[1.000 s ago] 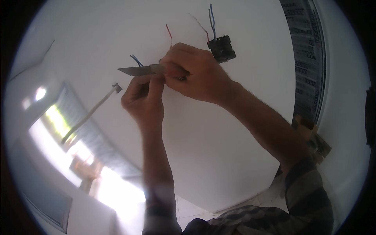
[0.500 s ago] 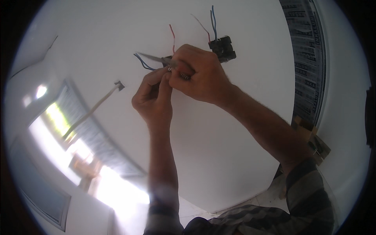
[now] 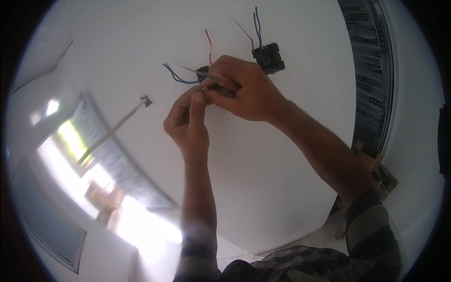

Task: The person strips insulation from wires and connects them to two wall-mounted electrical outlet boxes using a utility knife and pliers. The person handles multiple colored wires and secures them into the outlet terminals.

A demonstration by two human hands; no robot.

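Both my hands meet in front of a white wall panel (image 3: 263, 169). My right hand (image 3: 249, 89) is closed round what looks like a knife (image 3: 206, 74), its thin grey blade pointing left and its dark handle inside the fist. My left hand (image 3: 188, 122) pinches beside it, thumb against fingers, with a tiny shiny bit (image 3: 205, 89) at the tips, too small to name. Just behind sits a black electrical box (image 3: 202, 70), partly hidden by my hands. Blue wires (image 3: 172, 74) stick out of it to the left and a red wire (image 3: 210, 44) upward.
A second black electrical box (image 3: 269, 58) is set in the panel at upper right, with blue wires (image 3: 257, 28) and a partly bared red wire. A pale cable (image 3: 115, 127) comes out of a small square hole (image 3: 146, 100) at left. Cardboard (image 3: 369, 155) lies at lower right.
The knife's blade has shifted slightly up and right against the left fingertips, and its tip is blurred. The left hand has moved a little down and right.
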